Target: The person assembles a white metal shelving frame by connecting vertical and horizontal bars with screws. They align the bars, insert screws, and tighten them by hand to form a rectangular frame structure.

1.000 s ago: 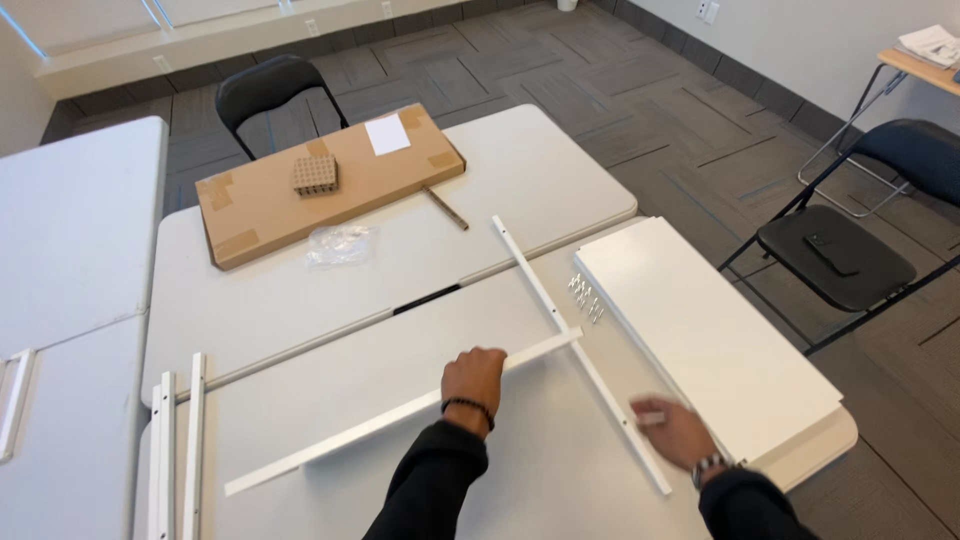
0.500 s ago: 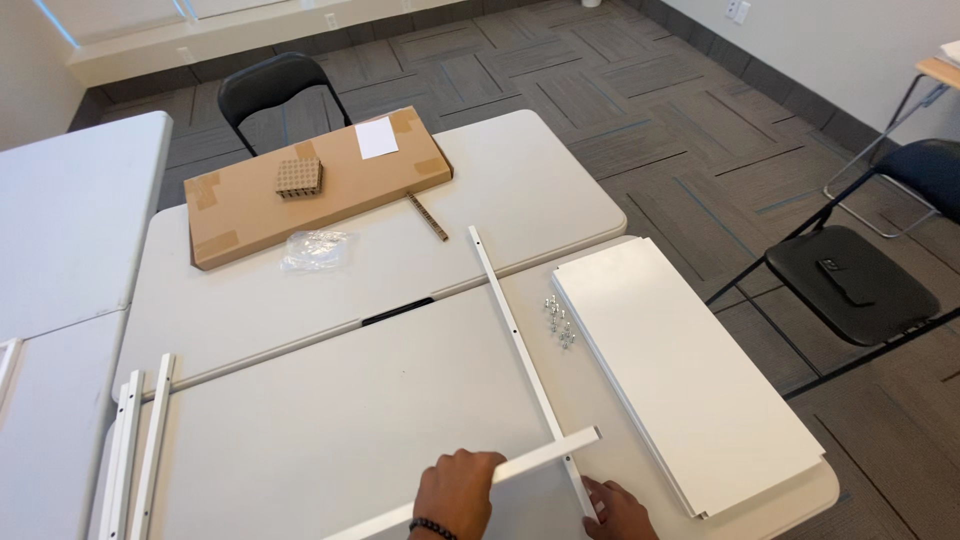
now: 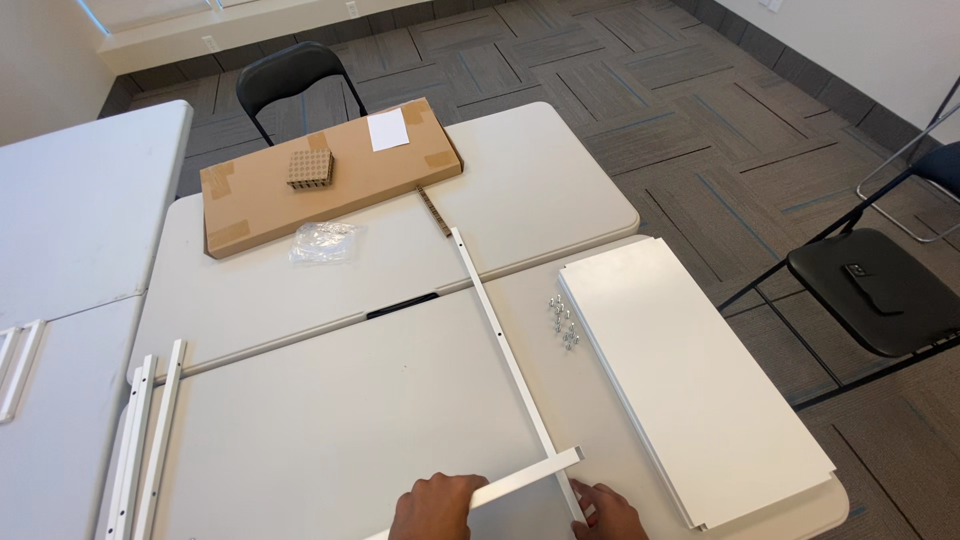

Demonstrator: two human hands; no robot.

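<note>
A long white metal rail (image 3: pixel 497 325) lies on the table, running from its middle toward me. A shorter white rail (image 3: pixel 530 476) crosses it near the front edge. My left hand (image 3: pixel 436 508) rests over the shorter rail with fingers curled on it. At the lower end of the long rail, where the two rails meet, my right hand (image 3: pixel 607 512) touches the joint. Both hands are partly cut off by the frame's bottom edge.
A white shelf panel (image 3: pixel 690 378) lies to the right, with small silver screws (image 3: pixel 562 324) beside it. More white rails (image 3: pixel 145 432) lie at the left. A cardboard box (image 3: pixel 330 172), a plastic bag (image 3: pixel 323 241), and black folding chairs (image 3: pixel 870 290) surround the grey tables (image 3: pixel 320 400).
My view has tilted away from me, so my hands sit lower in frame. The shorter rail has shifted toward the near end of the long rail, and my right hand moved onto the joint.
</note>
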